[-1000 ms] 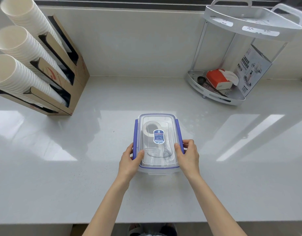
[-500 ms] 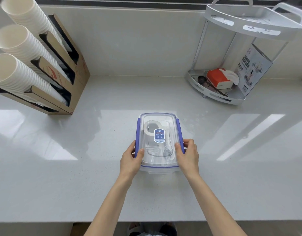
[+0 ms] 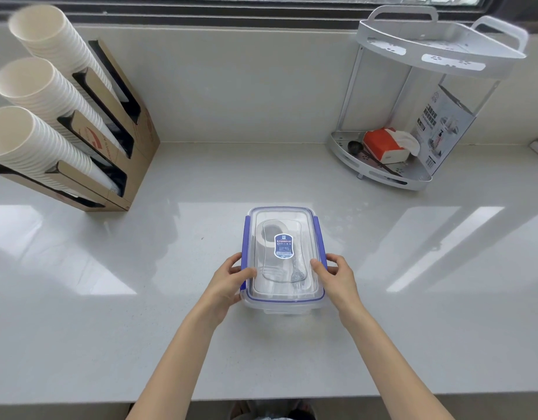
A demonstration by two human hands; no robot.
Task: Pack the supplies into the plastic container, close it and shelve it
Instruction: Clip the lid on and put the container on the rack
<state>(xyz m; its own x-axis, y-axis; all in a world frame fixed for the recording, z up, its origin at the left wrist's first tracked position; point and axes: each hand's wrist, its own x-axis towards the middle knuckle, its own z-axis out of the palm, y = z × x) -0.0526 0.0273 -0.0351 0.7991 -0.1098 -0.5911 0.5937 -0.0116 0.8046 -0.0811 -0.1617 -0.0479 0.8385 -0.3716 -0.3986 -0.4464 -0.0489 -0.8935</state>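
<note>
Big white countertop [image 3: 94,328] fills most of the frame. Upper left, a cardboard cup dispenser [image 3: 110,140] holding paper cup stacks; upper right, a two-tier corner rack [image 3: 413,95]. Dead center sits the clear plastic container [image 3: 282,259], lid on, blue side latches. Left hand [image 3: 231,280] and right hand [image 3: 337,277] both grip its near sides, thumbs on the lid.
</note>
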